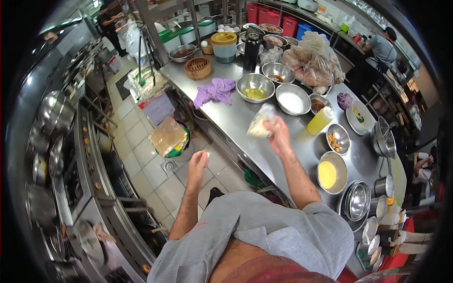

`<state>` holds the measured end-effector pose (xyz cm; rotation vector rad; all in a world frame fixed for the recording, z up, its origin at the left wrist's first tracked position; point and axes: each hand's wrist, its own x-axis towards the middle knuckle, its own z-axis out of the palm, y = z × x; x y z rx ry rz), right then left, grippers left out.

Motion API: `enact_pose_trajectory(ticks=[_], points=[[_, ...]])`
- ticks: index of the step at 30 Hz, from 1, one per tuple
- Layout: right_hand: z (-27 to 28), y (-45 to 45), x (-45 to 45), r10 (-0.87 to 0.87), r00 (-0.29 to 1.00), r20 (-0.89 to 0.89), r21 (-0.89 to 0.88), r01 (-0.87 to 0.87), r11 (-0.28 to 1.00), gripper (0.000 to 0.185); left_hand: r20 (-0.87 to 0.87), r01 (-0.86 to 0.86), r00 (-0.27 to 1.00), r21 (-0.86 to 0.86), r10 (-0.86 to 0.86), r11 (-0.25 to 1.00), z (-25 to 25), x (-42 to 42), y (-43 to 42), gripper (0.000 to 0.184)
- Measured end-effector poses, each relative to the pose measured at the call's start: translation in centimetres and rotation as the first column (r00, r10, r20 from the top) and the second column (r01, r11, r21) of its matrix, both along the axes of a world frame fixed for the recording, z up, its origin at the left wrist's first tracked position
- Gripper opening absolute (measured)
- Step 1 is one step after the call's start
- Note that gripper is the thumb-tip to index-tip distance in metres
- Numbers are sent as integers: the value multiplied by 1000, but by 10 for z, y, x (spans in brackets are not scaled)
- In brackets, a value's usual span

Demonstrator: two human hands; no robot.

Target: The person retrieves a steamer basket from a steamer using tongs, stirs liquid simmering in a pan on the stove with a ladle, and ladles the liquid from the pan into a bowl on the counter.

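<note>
Right hand [279, 134] grips a clear, pale-filled plastic bag [260, 121].
Round steel bowl [293, 112] of white contents lies beyond; left hand [198, 161] curls closed.

We note both forearms bare and reaching toward the far side, hands well apart. Our left hand [198, 162] is raised in a loose fist, fingers curled in; the left forearm [184, 207] rises steeply. Our right hand [278, 134] lies farther out, slightly blurred, fingers bent in a grip; the right forearm [300, 179] slants far and left.
</note>
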<state>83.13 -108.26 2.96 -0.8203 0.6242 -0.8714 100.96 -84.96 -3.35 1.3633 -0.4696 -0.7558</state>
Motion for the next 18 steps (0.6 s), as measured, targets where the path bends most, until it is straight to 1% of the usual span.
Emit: enact_pose_trajectory(ticks=[2, 3, 4, 6, 8, 10, 11, 12, 13, 14, 16, 18], points=[[17, -43, 19, -162, 983, 83, -12, 164, 986, 43, 5, 42, 999, 134, -43, 990, -9, 43, 4, 28], [34, -57, 28, -262, 962, 82, -13, 264, 964, 43, 22, 1, 1000, 161, -4, 987, -8, 59, 3, 29], [53, -72, 36, -356, 931, 79, -12, 358, 933, 43, 21, 12, 1000, 163, -16, 987, -8, 76, 0, 29], [68, -118, 49, -350, 927, 136, -247, 374, 894, 46, 161, 31, 985, 195, -63, 980, -16, 110, -1, 28], [88, -162, 66, -419, 901, 110, -326, 431, 841, 46, 139, 31, 989, 196, -59, 980, -28, 138, -6, 27], [93, -225, 87, -527, 849, 34, -436, 487, 757, 42, 123, 25, 991, 188, -49, 982, -44, 165, -14, 26], [98, -252, 98, -528, 848, 34, -438, 488, 755, 42, 137, 5, 990, 220, -36, 976, -54, 177, -17, 24], [103, -279, 110, -597, 800, -60, -513, 488, 706, 40, 152, -16, 988, 253, -23, 967, -64, 189, -19, 23], [106, -309, 122, -660, 737, -146, -586, 473, 658, 38, 123, -8, 992, 346, -37, 938, -72, 203, -20, 28], [106, -351, 130, -657, 739, -150, -584, 470, 662, 38, 120, -10, 992, 351, -34, 936, -86, 218, -21, 28], [90, -434, 144, -825, 507, -249, -814, 352, 462, 39, 183, 0, 977, 512, -109, 859, -118, 246, -15, 29], [91, -474, 169, -838, 515, -179, -786, 437, 437, 40, 230, -76, 969, 630, -92, 773, -137, 269, -1, 30]])
